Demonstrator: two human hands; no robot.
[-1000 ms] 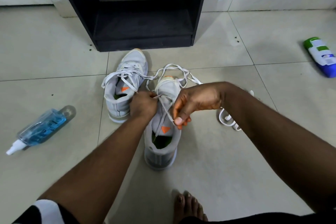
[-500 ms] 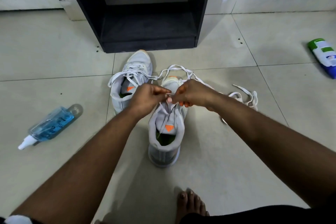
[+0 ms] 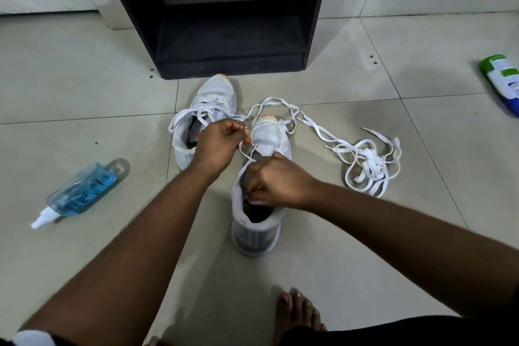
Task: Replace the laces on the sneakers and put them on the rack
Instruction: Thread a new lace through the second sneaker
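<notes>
A lace (image 3: pixel 245 146) is pinched by the left hand (image 3: pixel 217 146); the near sneaker's (image 3: pixel 257 222) tongue is gripped by the right hand (image 3: pixel 276 184). Open floor (image 3: pixel 351 247) lies beside; the rack (image 3: pixel 224 22) stands beyond, loose laces (image 3: pixel 368 166) right.

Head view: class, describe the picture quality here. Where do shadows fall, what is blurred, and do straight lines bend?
Head view: soft shadows lie on the floor tiles under both arms and beside the spray bottle; the right hand on the near sneaker is slightly motion-blurred, the left hand pinching the lace sharper; tile joints bow toward the edges, a wide-angle effect; no strong glare.
</notes>
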